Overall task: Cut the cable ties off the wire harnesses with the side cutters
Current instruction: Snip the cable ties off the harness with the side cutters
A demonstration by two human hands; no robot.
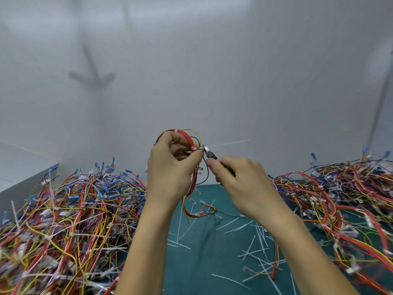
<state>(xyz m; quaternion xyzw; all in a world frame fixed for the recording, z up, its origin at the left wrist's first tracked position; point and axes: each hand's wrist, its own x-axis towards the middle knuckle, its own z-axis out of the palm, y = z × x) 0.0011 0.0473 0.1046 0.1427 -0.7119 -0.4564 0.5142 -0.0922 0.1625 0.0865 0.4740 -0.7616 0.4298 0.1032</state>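
While the left hand (pixel 170 169) pinches a looped red-and-yellow wire harness (pixel 185 134) at 12 o'clock above the green mat (pixel 212 241) | right hand (pixel 242 182) grips green-handled side cutters (pixel 209 153), blades at the white cable tie (pixel 196 148), its tail pointing to 3 o'clock | tangled left pile (pixel 63 220) at 9 o'clock, right pile (pixel 340 199) at 3 o'clock.

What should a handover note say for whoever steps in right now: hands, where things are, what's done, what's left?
Left hand: grips a harness, held up above the green mat.
Right hand: grips the side cutters, whose tip is at a white cable tie on that harness.
Done: cut tie pieces lie scattered on the mat.
Left: this tie looks uncut, and another sits on the harness's top loop. The left pile still shows many ties. I cannot tell whether the right pile is finished.
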